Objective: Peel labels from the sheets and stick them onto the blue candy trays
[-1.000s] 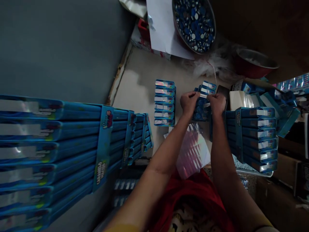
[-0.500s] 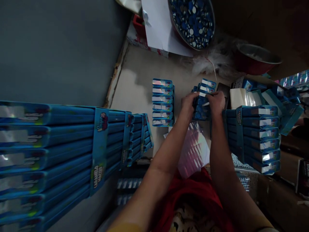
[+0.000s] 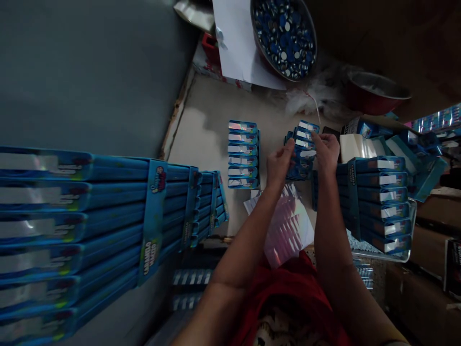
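Observation:
Between my hands stands a stack of blue boxes (image 3: 304, 163), their ends turned up toward me with shiny strips on the upper ones. A pale label (image 3: 308, 154) lies across one end, jutting to the right. My left hand (image 3: 279, 163) is at the stack's left side, fingers drawn together near the box edges; whether they pinch anything is hidden. On the right, my right hand (image 3: 326, 146) has bent fingers closed, tips by the upper box ends; what they hold is too small to see. Below my wrists lies a pinkish iridescent sticker sheet (image 3: 288, 223).
A second stack of blue boxes (image 3: 243, 154) stands left on the pale table (image 3: 211, 103). Large banded bundles (image 3: 154, 221) line the left, another bundle (image 3: 383, 202) the right. Behind are a bowl of blue and silver discs (image 3: 284, 38), a red bowl (image 3: 374, 93) and crumpled plastic (image 3: 306, 98).
My hands have drawn slightly apart from the strip where their fingertips met. The left moved down and left, the right up a little. The view has shifted slightly.

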Motion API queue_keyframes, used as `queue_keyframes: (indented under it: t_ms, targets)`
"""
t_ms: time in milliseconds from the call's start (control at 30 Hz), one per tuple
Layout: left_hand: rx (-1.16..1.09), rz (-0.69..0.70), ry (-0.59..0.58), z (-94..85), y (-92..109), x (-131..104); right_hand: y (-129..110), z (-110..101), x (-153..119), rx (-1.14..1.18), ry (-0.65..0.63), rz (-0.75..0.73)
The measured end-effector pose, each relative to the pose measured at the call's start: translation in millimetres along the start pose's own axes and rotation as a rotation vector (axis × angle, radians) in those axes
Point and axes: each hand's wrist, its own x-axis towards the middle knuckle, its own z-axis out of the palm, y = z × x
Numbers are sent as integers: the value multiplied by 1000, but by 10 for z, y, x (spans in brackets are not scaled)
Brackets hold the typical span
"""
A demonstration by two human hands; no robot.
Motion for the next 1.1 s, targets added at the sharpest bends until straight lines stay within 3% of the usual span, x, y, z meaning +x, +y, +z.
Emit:
queue_keyframes:
  t_ms: [67,133,233,367,533,700,933,1100]
  targets:
    - [-92,-124,-130,-8,40,-96,-58,18,-63,85,-48,26]
    - [-170,-148,-160,-22,57,-101,-92,-6,-133,175,-102,66]
    - [-154,-40,-61,-83,99,-42,-77,-107,-244,300,-170,108]
    - [69,88,9,-181,231,0,25,-208,-355,338,-188,85]
    - [258,121,16,-155,343,91,128,-130,-316,148,-14,40]
    - [396,151,39,-119,292,273,165,-19,-201,-111,85,-4]
    - [423,98,50,-141,86,326,170,39,-229,-314,62,28]
    - [294,22,60,-136,-76,402,192,69,-209,-383,67,9]
